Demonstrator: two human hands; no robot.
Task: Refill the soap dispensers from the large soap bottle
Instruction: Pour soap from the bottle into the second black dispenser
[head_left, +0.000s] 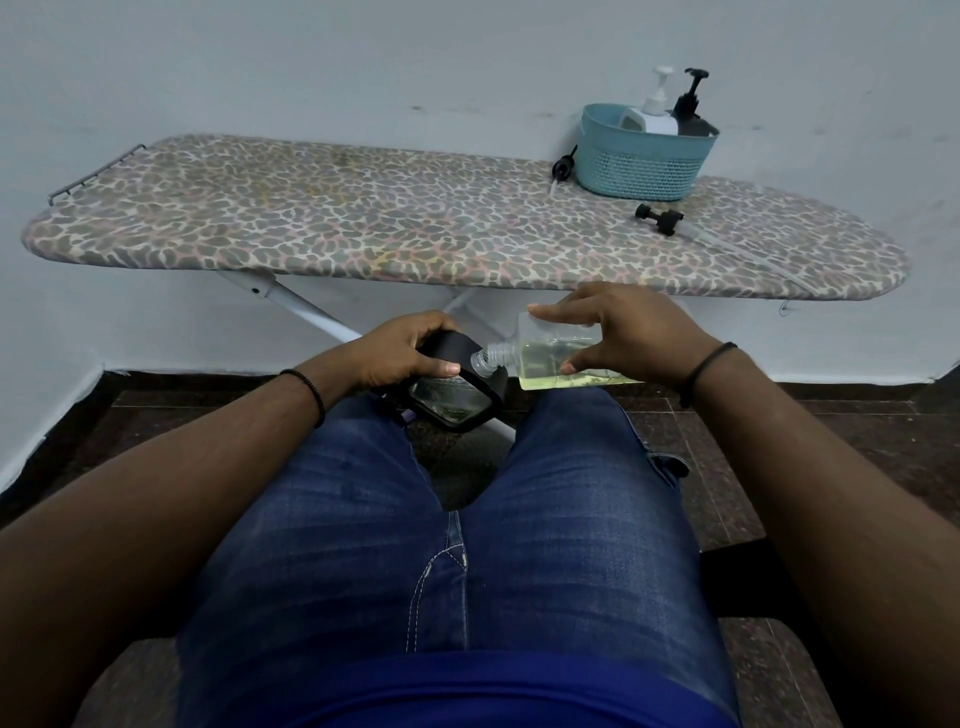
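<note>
Left hand (400, 353): fingers curled round black dispenser (457, 395), held over the knees.
Right hand (623, 338): grips tilted clear soap bottle (550, 364), neck at dispenser's mouth.
Advice: keep mouths aligned; tilt gradually.
Surroundings: pump heads (658, 215) on ironing board (363, 218).

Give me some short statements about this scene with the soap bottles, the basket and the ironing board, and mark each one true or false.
1. The right hand holds a clear bottle of yellowish liquid, tipped on its side. True.
2. The left hand is empty. False: it grips a dark dispenser, and the clear bottle's neck points toward it.
3. The blue basket stands on the floor. False: it stands on the ironing board.
4. Two pump heads rise above the basket, a white pump and a black pump. True.
5. A loose pump top lies on the board in front of the basket. True.
</note>
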